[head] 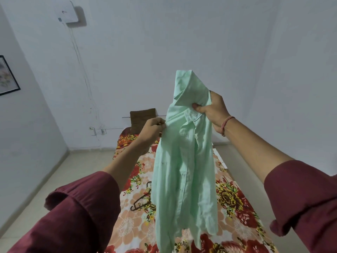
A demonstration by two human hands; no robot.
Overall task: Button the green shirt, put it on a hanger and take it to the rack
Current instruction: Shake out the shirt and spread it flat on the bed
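The pale green shirt (184, 170) hangs in the air over the bed, its collar uppermost and its front placket with small buttons facing me. My right hand (212, 111) grips it at the collar. My left hand (152, 129) pinches the shirt's left edge a little lower. A dark hanger (141, 201) lies flat on the bed below, partly hidden behind the shirt.
A narrow bed with a flowered sheet (133, 229) runs away from me. A brown pillow (142, 120) leans on the far wall. Tiled floor lies on both sides. A framed picture (7, 75) hangs at the left, a white box (68, 11) high up.
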